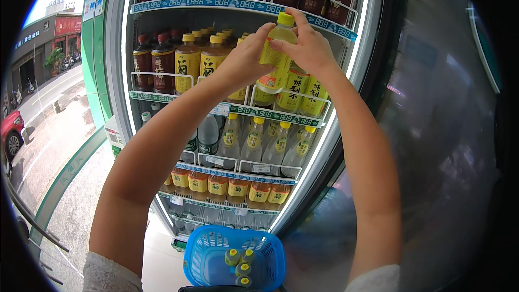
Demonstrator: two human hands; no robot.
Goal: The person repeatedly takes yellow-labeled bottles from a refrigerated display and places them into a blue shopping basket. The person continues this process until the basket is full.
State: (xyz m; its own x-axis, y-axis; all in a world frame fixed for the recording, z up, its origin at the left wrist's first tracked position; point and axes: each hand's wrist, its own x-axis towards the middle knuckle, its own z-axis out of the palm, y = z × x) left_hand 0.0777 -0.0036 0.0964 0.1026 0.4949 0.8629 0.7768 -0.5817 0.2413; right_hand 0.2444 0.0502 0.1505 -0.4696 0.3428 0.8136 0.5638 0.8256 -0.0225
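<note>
Head view: yellow-capped bottle [278, 59] in front of the fridge [120, 75], right half, second-shelf level. Both grips grasping it: left hand [251, 54] at left, right hand [309, 50] with thumb across the body. Cap up, long axis near vertical, slight right lean. Label yellow-green, red patch low; small print unreadable. Neighbouring bottles [295, 91] on the fridge shelf: dark characters, yellow-green labels.
</note>
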